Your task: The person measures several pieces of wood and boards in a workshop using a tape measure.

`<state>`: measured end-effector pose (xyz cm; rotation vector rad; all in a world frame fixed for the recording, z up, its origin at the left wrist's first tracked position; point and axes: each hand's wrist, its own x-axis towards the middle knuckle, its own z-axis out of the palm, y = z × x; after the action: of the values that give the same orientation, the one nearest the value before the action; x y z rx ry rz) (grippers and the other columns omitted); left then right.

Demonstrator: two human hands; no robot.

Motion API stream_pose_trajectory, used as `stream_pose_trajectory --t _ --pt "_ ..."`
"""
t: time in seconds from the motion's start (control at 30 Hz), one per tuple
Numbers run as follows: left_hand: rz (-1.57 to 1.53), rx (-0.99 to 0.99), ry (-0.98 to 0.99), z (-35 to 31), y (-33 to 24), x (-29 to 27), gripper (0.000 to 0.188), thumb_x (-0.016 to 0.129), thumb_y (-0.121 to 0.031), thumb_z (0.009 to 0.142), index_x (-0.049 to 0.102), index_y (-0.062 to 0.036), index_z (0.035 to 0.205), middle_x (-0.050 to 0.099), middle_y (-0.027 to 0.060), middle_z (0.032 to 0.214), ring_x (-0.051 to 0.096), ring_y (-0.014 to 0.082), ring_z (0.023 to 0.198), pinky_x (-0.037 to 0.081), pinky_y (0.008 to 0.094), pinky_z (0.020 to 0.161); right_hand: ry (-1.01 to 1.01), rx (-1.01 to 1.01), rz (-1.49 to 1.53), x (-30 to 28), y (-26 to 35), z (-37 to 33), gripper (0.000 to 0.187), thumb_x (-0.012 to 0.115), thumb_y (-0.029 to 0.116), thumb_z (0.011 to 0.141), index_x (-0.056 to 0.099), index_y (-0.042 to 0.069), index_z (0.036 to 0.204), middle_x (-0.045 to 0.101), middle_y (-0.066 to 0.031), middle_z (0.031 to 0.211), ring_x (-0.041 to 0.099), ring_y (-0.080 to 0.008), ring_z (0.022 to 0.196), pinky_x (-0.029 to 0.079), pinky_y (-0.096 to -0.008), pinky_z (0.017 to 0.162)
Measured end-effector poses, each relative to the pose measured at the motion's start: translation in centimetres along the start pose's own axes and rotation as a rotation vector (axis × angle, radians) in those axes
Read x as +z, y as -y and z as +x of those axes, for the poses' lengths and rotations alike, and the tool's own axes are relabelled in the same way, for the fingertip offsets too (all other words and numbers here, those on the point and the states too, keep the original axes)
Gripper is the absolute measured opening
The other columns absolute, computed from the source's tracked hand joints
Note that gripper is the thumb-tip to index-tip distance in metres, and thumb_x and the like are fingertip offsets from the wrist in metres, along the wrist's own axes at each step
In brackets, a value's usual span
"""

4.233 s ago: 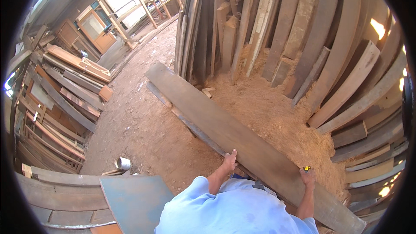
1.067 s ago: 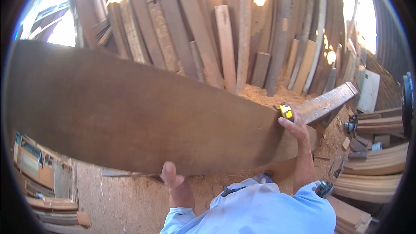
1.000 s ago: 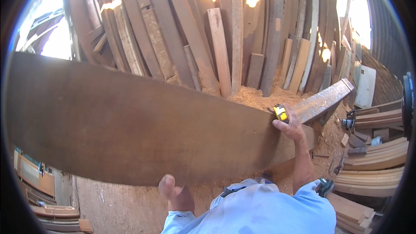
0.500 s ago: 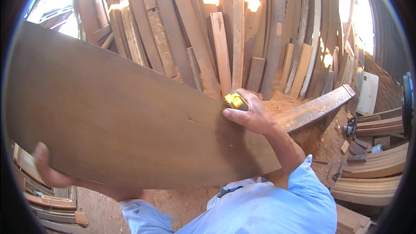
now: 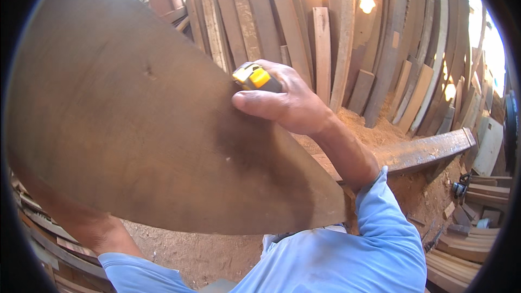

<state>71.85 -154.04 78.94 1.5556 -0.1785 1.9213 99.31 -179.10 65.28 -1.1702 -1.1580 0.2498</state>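
Observation:
A long, wide brown wooden plank [image 5: 135, 130] is raised close in front of me and fills the left half of the view. My right hand [image 5: 287, 103] presses on its upper edge, fingers closed around a yellow tape measure [image 5: 252, 77]. My left forearm [image 5: 92, 228] reaches up beneath the plank's lower edge at the lower left. The left hand itself is hidden behind the wood it carries. My light blue shirt shows along the bottom.
Many boards [image 5: 325, 49] lean upright against the back wall above a heap of sawdust [image 5: 369, 130]. A thick beam [image 5: 429, 149] lies on the dirt floor at the right. Stacked boards [image 5: 477, 239] sit at the lower right and more boards [image 5: 43, 244] at the lower left.
The plank has come up from the ground and swung closer to my face. My right hand slid left along its top edge; my left hand has gone out of sight under it.

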Motion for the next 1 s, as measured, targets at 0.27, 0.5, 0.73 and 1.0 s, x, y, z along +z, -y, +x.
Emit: stream_pose_trajectory --t 0.27,0.5,0.73,1.0 --pt "-0.325 -0.236 -0.101 -7.2 0.8 4.1 0.046 0.059 -0.019 0.09 0.052 0.0072 0.128 0.06 0.0168 0.125 0.059 0.0253 0.111 0.047 0.0373 0.097 -0.066 -0.068 0.139 -3.6 -1.1 -2.0 0.062 0.08 0.037 0.076 0.056 0.001 0.122 0.058 -0.0011 0.105 0.052 -0.009 0.096 0.043 -0.0245 0.084" --pt "-0.63 -0.567 0.095 -12.3 2.2 5.0 0.048 0.061 -0.017 0.088 0.053 0.0055 0.13 0.059 0.0183 0.125 0.058 0.0265 0.112 0.046 0.0387 0.098 0.099 -0.052 0.314 -5.2 -5.1 -5.2 0.069 0.079 0.037 0.076 0.054 0.001 0.128 0.059 -0.0054 0.113 0.054 -0.0149 0.106 0.042 -0.0293 0.095" --pt "-0.434 -0.478 -0.125 -15.5 4.0 1.4 0.047 0.062 -0.017 0.087 0.054 0.0049 0.128 0.059 0.0185 0.123 0.059 0.0264 0.11 0.047 0.0378 0.096 0.01 0.064 0.306 0.7 -6.3 -6.4 0.069 0.08 0.042 0.073 0.054 0.002 0.123 0.056 -0.0044 0.11 0.052 -0.0129 0.104 0.041 -0.029 0.091" --pt "-0.399 -0.508 -0.119 -16.2 6.5 1.2 0.046 0.061 -0.018 0.088 0.055 0.0053 0.126 0.06 0.0188 0.121 0.06 0.0267 0.107 0.048 0.0374 0.095 -0.045 -0.272 0.177 5.1 -3.1 -2.0 0.058 0.076 0.044 0.079 0.053 0.004 0.114 0.047 -0.0039 0.093 0.047 -0.0139 0.086 0.039 -0.0318 0.075"
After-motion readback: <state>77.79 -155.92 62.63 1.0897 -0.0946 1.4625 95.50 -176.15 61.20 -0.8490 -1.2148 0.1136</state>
